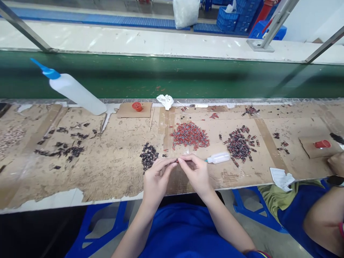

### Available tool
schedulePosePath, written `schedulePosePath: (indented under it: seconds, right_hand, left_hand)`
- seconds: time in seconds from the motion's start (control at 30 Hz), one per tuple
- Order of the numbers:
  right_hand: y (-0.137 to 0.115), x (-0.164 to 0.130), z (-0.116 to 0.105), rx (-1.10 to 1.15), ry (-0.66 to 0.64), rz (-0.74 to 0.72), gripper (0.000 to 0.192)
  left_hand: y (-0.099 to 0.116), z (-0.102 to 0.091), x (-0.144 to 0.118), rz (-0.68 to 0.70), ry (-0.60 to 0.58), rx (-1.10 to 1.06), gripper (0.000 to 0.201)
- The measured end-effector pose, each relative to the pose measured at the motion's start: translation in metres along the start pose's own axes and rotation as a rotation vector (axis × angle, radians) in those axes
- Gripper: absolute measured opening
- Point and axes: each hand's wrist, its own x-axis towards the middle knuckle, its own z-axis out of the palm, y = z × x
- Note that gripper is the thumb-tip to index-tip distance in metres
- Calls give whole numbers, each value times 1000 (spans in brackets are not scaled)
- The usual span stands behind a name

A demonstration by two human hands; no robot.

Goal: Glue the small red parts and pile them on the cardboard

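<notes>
My left hand (156,177) and my right hand (197,174) meet fingertip to fingertip over the cardboard-covered bench (113,168). Between them they pinch a tiny red part (177,161). A heap of small red parts (190,135) lies just beyond my hands. A little pile of dark parts (148,156) sits left of my left hand. A small squeeze bottle with a blue tip (219,157) lies on its side right of my right hand. Further right is a mixed heap of dark and red parts (238,145).
A large white squeeze bottle with a blue nozzle (72,89) leans at the back left. A red cap (137,106), a white rag (166,101) and scattered dark parts (63,147) lie about. A green conveyor belt (172,77) runs behind. Another person's arm (326,211) is at the right.
</notes>
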Motion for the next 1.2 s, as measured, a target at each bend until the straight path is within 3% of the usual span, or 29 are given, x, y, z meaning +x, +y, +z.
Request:
schedulePosePath:
  seconds: [0.1, 0.27, 0.53, 0.73, 0.83, 0.9, 1.0, 1.07, 1.2]
  right_hand:
    - [1, -1, -3, -59, 19, -104, 12]
    - [-3, -1, -6, -68, 38, -160, 10]
    - [0, -3, -14, 13, 35, -72, 9]
    - [3, -10, -43, -130, 100, -150, 11]
    - [4, -5, -72, -294, 161, -205, 13]
    - [6, 2, -98, -417, 313, -210, 17]
    - [9, 12, -135, -657, 447, -228, 27]
    - [9, 15, -153, -882, 362, -321, 30]
    - [13, 15, -160, -1124, -41, -392, 36]
  left_hand:
    - [3, -1, 2, -51, -44, -55, 12]
    - [13, 0, 4, -113, -81, -99, 14]
    - [13, 10, 4, -121, -33, -118, 10]
    - [10, 43, 0, -72, -180, -194, 13]
    - [11, 51, 1, -29, -252, -109, 41]
    - [5, 43, 7, 50, -235, 45, 52]
    - [-15, 14, 22, 202, -157, 338, 25]
    - [-31, -7, 32, 248, -159, 513, 24]
    - [-48, -30, 43, 295, -396, 739, 31]
